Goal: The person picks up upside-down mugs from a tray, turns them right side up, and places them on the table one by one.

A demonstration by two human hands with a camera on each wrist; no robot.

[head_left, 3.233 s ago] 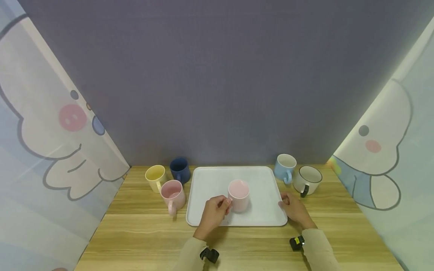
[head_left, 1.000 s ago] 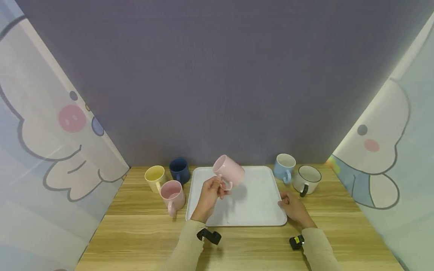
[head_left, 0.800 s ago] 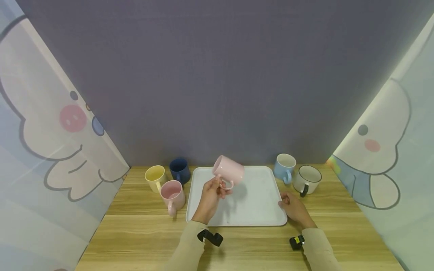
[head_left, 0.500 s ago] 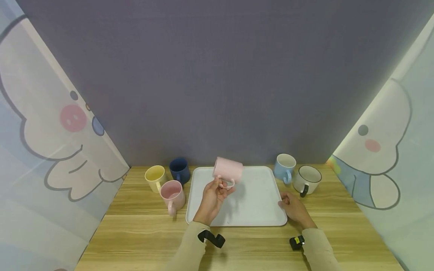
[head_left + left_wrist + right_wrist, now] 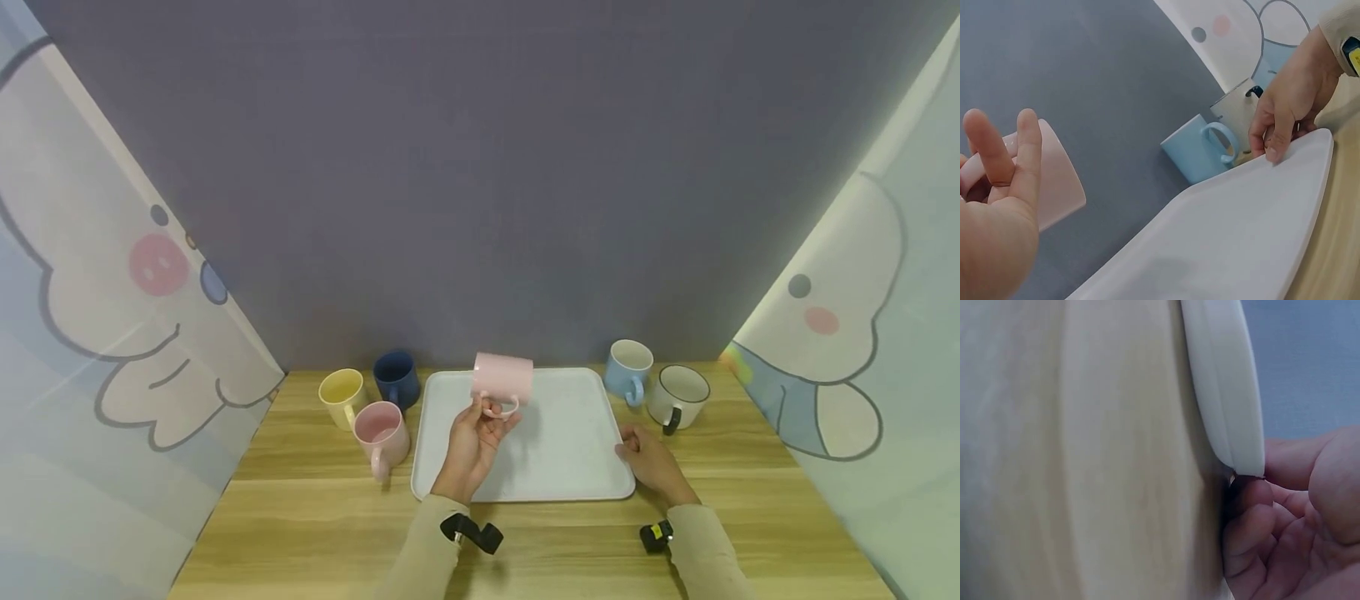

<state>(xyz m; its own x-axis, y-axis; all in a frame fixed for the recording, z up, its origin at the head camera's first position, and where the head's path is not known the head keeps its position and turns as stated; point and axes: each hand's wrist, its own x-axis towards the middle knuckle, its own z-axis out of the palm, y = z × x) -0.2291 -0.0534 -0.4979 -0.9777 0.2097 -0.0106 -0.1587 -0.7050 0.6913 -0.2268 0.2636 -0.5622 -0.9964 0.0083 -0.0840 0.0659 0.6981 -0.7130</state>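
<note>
A light pink mug [image 5: 502, 377] hangs above the white tray [image 5: 555, 467], lying on its side with its handle downward. My left hand [image 5: 471, 446] holds it by that handle. In the left wrist view the left hand [image 5: 997, 206] has fingers through the mug's handle, and the pink mug's wall [image 5: 1057, 178] shows beyond them. At the tray's right edge my right hand [image 5: 652, 462] pinches the rim. The right wrist view shows this right hand [image 5: 1291, 519] with its thumb and curled fingers at the tray's corner [image 5: 1232, 400].
Left of the tray stand a yellow mug [image 5: 342, 392], a navy mug [image 5: 397, 382] and another pink mug [image 5: 382, 433]. To its right are a light blue mug [image 5: 627, 371] and a white mug with a dark rim [image 5: 678, 398]. A grey wall [image 5: 480, 183] rises behind the wooden table [image 5: 300, 533].
My left hand has lifted the pink mug off the tray and tipped it from upright onto its side, turning it further to nearly level. My right hand stays at the tray's edge.
</note>
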